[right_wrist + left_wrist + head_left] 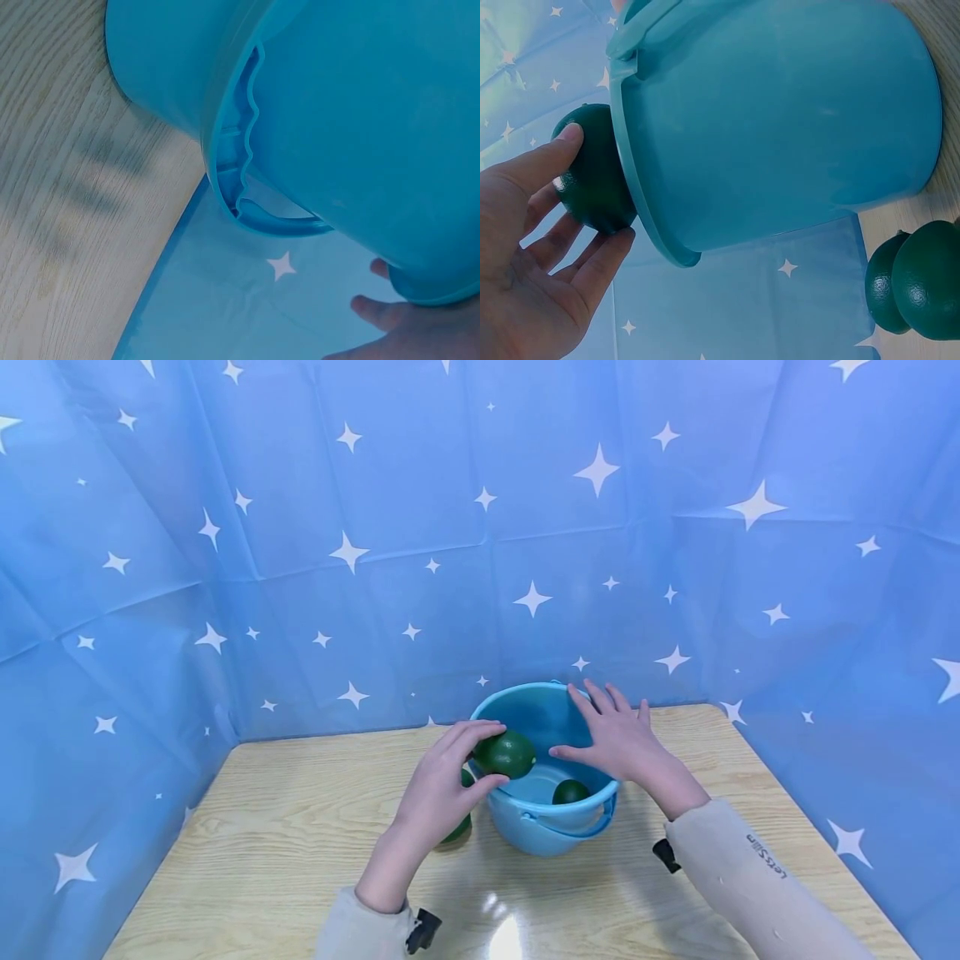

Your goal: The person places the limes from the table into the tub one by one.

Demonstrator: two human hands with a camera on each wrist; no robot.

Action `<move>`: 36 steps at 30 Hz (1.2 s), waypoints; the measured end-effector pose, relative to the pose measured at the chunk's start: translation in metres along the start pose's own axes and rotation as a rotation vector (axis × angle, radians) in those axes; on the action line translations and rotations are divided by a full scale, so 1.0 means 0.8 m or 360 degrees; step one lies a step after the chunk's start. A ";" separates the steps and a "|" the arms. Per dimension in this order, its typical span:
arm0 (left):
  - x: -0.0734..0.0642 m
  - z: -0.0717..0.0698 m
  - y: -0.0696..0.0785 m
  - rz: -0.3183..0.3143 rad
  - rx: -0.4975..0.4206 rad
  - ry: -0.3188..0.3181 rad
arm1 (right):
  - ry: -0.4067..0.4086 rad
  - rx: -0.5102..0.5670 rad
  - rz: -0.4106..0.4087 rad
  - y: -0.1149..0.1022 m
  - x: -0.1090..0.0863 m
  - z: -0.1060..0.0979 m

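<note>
A bucket (pixel 525 832) on the worktop (pixel 300 827), before the backdrop (pixel 420 593)
Inside the bucket (toward its near side, right of the middle) lies one fruit (pixel 570 792); the held fruit (pixel 506 754), in the left hand (pixel 438 793), is at the left of the rim; two more fruits (pixel 928 281) lie close together on the worktop, left of the bucket; the right hand (pixel 626 745) is at the rim's right.

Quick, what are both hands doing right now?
Left hand: holding a green fruit at the bucket.
Right hand: open, fingers spread, over the bucket's rim.
</note>
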State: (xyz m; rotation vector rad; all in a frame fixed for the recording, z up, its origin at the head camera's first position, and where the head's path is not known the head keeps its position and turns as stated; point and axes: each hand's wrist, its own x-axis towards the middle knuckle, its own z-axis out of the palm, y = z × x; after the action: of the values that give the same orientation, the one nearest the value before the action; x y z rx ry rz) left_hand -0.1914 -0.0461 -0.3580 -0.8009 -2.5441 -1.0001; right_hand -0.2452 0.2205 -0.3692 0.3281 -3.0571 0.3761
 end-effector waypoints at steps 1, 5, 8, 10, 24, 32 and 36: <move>0.000 0.000 0.000 0.0002 0.0000 0.0001 | 0.0000 -0.0002 0.0000 0.000 0.000 0.000; 0.000 0.001 0.000 0.0011 -0.0002 0.0004 | 0.0000 -0.0009 0.0005 0.000 0.000 0.000; 0.000 0.001 0.001 0.0015 -0.0003 0.0005 | -0.0001 -0.0011 0.0005 0.000 0.000 0.000; 0.000 0.001 0.002 0.0017 -0.0006 0.0007 | -0.0001 -0.0012 0.0003 0.000 0.000 0.000; 0.002 -0.004 0.001 -0.0012 -0.0111 0.0049 | -0.0018 -0.0011 0.0006 0.000 0.001 0.000; -0.004 -0.011 -0.007 -0.0082 -0.0130 0.0070 | -0.0024 -0.0016 0.0012 -0.002 0.002 -0.001; -0.007 -0.013 -0.011 -0.0118 -0.0142 0.0079 | -0.0028 -0.0011 0.0013 -0.003 0.001 -0.001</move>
State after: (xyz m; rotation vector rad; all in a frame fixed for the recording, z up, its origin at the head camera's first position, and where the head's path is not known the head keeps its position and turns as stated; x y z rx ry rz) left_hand -0.1915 -0.0609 -0.3576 -0.7003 -2.5187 -1.1494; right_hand -0.2457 0.2186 -0.3681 0.3203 -3.0768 0.3646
